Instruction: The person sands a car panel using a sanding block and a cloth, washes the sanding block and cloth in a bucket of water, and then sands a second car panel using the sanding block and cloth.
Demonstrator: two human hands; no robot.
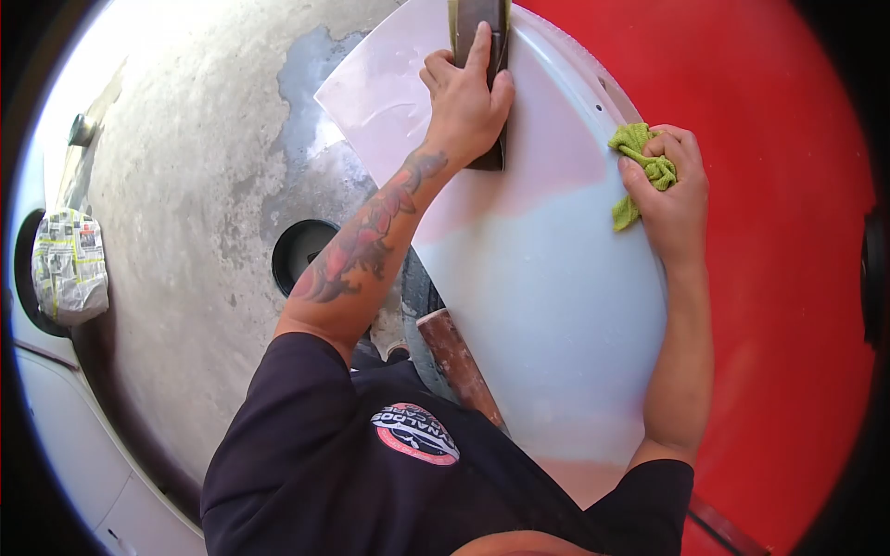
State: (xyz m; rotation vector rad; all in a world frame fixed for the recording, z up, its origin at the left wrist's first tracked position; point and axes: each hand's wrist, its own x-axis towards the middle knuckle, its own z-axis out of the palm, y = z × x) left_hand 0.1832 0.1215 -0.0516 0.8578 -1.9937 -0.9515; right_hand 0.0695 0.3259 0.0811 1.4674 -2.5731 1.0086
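My left hand (468, 104) grips a long dark sanding block (480, 32) at the top of the view, with the index finger stretched along it. Yellowish paper edges show at the block's sides. It rests on a curved, pale blue and white car panel (547, 306) with pinkish patches. At the panel's right edge, my right hand (672, 195) is closed around a crumpled green cloth (630, 139), part of which hangs below the fingers. A worn reddish-brown bar (459, 366) lies by the panel's left edge, close to my body.
Red painted bodywork (779, 232) fills the right side. A dark round bucket (289, 259) stands on the stained concrete floor (195, 176), partly behind my left forearm. On the far left is a white car body (69, 445) with a newspaper-covered round part (69, 264).
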